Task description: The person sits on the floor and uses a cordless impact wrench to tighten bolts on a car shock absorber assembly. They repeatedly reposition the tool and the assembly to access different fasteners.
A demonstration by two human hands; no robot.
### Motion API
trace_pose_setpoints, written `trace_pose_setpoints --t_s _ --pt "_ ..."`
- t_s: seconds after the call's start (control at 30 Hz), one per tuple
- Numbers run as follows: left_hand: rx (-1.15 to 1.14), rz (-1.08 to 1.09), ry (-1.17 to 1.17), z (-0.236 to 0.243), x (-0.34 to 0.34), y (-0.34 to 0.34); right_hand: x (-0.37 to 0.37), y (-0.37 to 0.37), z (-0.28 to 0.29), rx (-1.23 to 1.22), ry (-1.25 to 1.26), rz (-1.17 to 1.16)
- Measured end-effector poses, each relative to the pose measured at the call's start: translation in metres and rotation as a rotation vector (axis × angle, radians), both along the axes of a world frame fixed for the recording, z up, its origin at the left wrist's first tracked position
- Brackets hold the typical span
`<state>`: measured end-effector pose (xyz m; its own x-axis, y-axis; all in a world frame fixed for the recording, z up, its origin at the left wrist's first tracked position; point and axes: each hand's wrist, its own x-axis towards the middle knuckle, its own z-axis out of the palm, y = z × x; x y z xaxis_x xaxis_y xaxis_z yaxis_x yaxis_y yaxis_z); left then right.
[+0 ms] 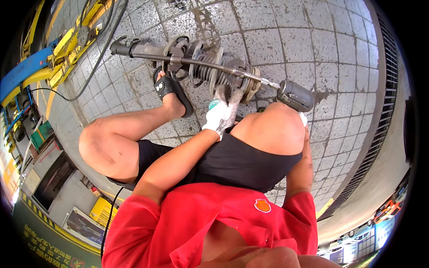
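Just beyond our left hand (222, 110), touching it, lies the coil-spring strut (209, 77), a threaded rod (203, 65) alongside; whether we grip or merely rest there, we cannot tell. Our right hand (304, 119), near the dark cylindrical tool (295, 95), is mostly hidden, its hold indeterminable. We judge the step as steadying; the next move calls for firm bracing.

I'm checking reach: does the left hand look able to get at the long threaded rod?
Probably yes: the left hand is close by, and the threaded rod lies mostly exposed beyond it.
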<state>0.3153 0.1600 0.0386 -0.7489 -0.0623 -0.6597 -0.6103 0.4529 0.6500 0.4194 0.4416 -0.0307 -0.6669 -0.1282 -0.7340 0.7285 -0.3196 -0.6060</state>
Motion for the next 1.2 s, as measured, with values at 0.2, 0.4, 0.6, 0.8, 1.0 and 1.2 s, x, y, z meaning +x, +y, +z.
trace_pose_setpoints --t_s 0.2,0.4,0.6,0.8,1.0,1.2 --pt "-0.123 -0.086 -0.070 -0.010 -0.026 0.014 0.017 -0.007 0.001 0.008 -0.023 -0.034" --pt "-0.008 0.042 -0.121 -0.021 -0.025 0.010 0.015 -0.012 -0.009 0.000 -0.019 -0.033" --pt "0.052 0.076 -0.054 -0.032 -0.021 0.012 0.018 -0.017 -0.009 0.012 -0.018 -0.058" --pt "0.046 -0.024 -0.144 0.000 -0.040 0.010 0.026 -0.018 -0.007 0.009 -0.027 -0.069" --pt "-0.076 0.046 -0.169 -0.014 -0.024 -0.004 0.011 -0.004 -0.001 0.013 -0.037 -0.028" --pt "-0.076 0.047 -0.186 0.001 -0.035 0.002 0.013 0.001 0.005 0.021 -0.049 -0.014"
